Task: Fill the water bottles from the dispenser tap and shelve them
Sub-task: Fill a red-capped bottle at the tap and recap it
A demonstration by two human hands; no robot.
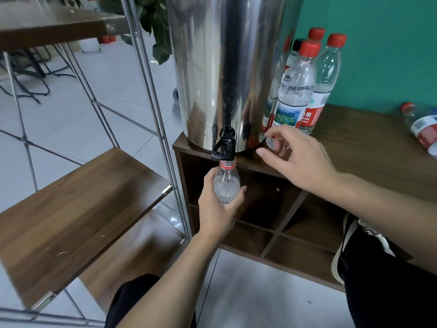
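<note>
A tall steel dispenser [227, 67] stands on a dark wooden cabinet [354, 143], its black tap [224, 146] jutting over the front edge. My left hand [217, 209] grips a clear uncapped bottle [226, 183] upright, its red-ringed mouth right under the tap. Water foams inside the bottle. My right hand [298, 159] hovers just right of the tap, fingers loosely spread and holding nothing. Several capped bottles [305, 86] stand behind it beside the dispenser.
A wooden shelf board [71, 209] on a metal frame [151, 74] stands to the left, another board [52, 22] above it. One bottle [423, 129] lies on the cabinet's right end. Open cubbies [255, 204] sit below the tap. My knees and a shoe [354, 247] are low in view.
</note>
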